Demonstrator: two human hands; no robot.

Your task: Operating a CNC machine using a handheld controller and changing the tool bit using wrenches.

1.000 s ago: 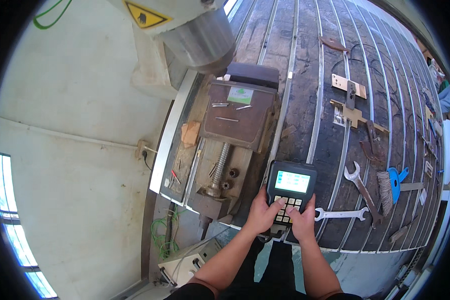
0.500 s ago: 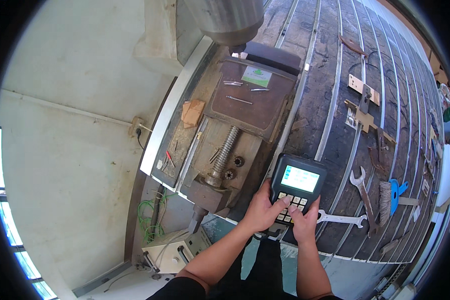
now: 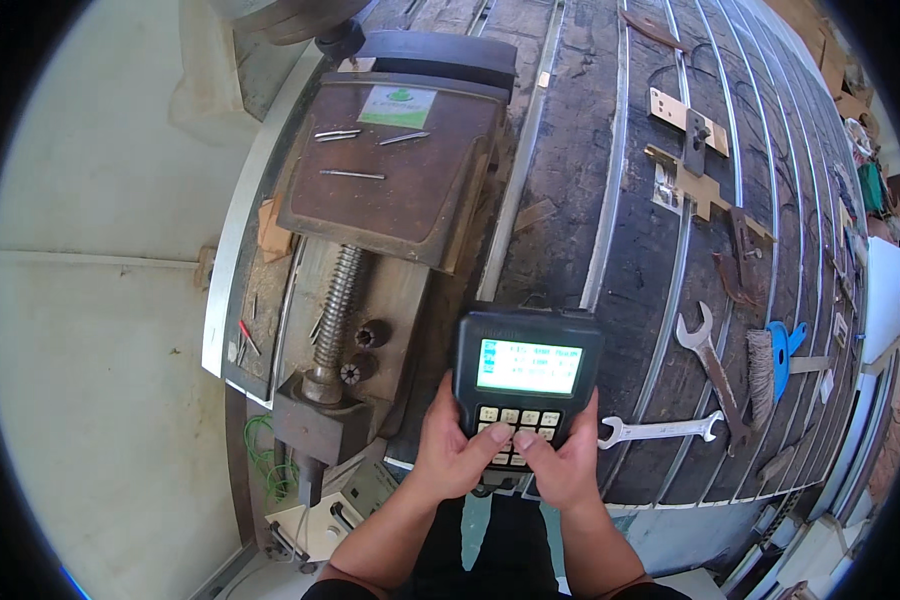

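A black handheld controller (image 3: 532, 399) with a lit screen and rows of pale keys is held upright between my two hands over the slotted table. My left hand (image 3: 452, 452) wraps its left side, thumb resting on the keypad. From the other side my right hand (image 3: 567, 464) grips it, and that thumb also lies on the keys. The fingers behind the controller are hidden. To the left is a brown machine vise (image 3: 390, 190), with several slim metal bits (image 3: 353, 175) and a green-and-white card (image 3: 397, 106) on top.
A spindle (image 3: 285, 15) hangs at the upper left. Two collets (image 3: 372, 333) sit beside the vise's screw (image 3: 338, 310). Two open-end wrenches (image 3: 712, 362), a blue-handled brush (image 3: 761, 375) and a clamped brass-coloured plate (image 3: 700, 192) lie on the slotted table (image 3: 570, 260) at right.
The view has swung, so vise and table appear farther left. The controller looks larger and straighter in my hands. Both thumbs stay over its keypad.
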